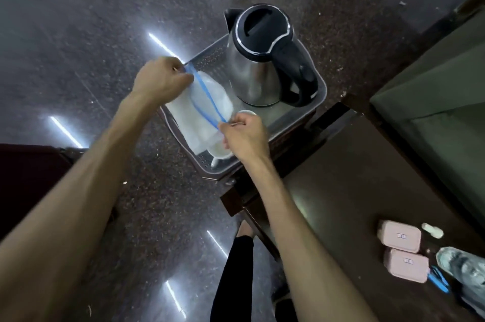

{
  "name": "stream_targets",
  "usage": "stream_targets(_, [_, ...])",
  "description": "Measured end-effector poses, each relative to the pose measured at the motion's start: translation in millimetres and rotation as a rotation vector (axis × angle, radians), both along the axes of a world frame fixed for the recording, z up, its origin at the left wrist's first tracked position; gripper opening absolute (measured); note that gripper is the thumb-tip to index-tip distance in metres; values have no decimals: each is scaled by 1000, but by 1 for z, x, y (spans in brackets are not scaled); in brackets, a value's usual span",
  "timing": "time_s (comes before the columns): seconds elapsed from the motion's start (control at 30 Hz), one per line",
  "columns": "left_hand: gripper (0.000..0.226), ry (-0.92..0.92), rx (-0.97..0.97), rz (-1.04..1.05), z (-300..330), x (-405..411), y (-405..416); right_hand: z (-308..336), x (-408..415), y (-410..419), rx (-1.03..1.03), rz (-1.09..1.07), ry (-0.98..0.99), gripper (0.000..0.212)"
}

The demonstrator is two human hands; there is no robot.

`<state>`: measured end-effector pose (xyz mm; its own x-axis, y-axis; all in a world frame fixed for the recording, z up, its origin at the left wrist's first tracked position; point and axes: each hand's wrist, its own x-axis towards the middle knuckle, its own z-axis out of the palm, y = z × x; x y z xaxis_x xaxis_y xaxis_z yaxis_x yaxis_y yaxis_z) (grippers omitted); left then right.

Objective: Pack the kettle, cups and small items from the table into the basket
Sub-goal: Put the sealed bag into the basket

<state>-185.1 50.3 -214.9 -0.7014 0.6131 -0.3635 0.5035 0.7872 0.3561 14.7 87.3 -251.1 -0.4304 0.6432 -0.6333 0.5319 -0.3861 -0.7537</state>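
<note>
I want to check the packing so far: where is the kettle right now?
In the head view the kettle stands upright in the far end of the grey basket, just beyond the zip bag held by both hands.

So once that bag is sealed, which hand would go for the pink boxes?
Probably the right hand. The two pink boxes lie on the table on its side, while the left hand pinches the bag over the basket, farther off.
</note>
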Motion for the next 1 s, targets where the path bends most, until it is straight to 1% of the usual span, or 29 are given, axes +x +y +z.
stream_targets(0.07, [40,99,-33,-22,-12,-7,2,-4,-22,-3,39,-8,-45,21])
stream_targets(0.13, [41,212,-14,-68,-24,0,-4,-6,-34,-5,142,27,-101,12])
stream_targets(0.17, [43,271,4,-100,-29,7,-8,-7,-37,-6,204,60,-129,11])
stream_targets(0.27, [60,406,-28,-210,-44,27,-26,-9,-40,-8,345,181,-214,7])
stream_targets(0.3, [64,441,-48,-240,-48,33,-32,-10,-41,-8,384,229,-247,7])
stream_targets(0.37, [58,482,-44,-280,-55,40,-40,-10,-43,-6,461,346,-321,15])
stream_targets(0.4, [51,465,-26,-297,-57,42,-43,-9,-46,-5,497,401,-353,20])
stream_targets(0.43, [45,403,-4,-304,-59,43,-44,-8,-48,-3,535,444,-380,25])
stream_targets(0.5, [39,209,-9,-297,-59,42,-42,-5,-50,1,606,485,-409,37])
stream_targets(0.53, [40,146,-37,-300,-60,40,-40,-3,-49,3,631,487,-407,44])
stream_targets(0.6, [43,94,-97,-313,-59,37,-37,0,-43,6,648,450,-362,56])
stream_targets(0.63, [46,81,-124,-316,-58,37,-34,1,-37,6,641,414,-328,56])
stream_targets(0.67, [48,84,-147,-318,-57,39,-30,2,-30,7,630,371,-292,52])
stream_targets(0.73, [50,159,-134,-294,-54,47,-24,3,-13,7,611,260,-208,33])
stream_targets(0.8, [45,224,3,-217,-49,61,-20,5,8,8,584,129,-129,16])
stream_targets(0.9, [32,197,206,-111,-37,92,-13,3,41,13,513,-55,-67,14])
stream_targets(1.0, [18,129,332,-111,-28,130,-1,-1,78,21,374,-204,-23,13])
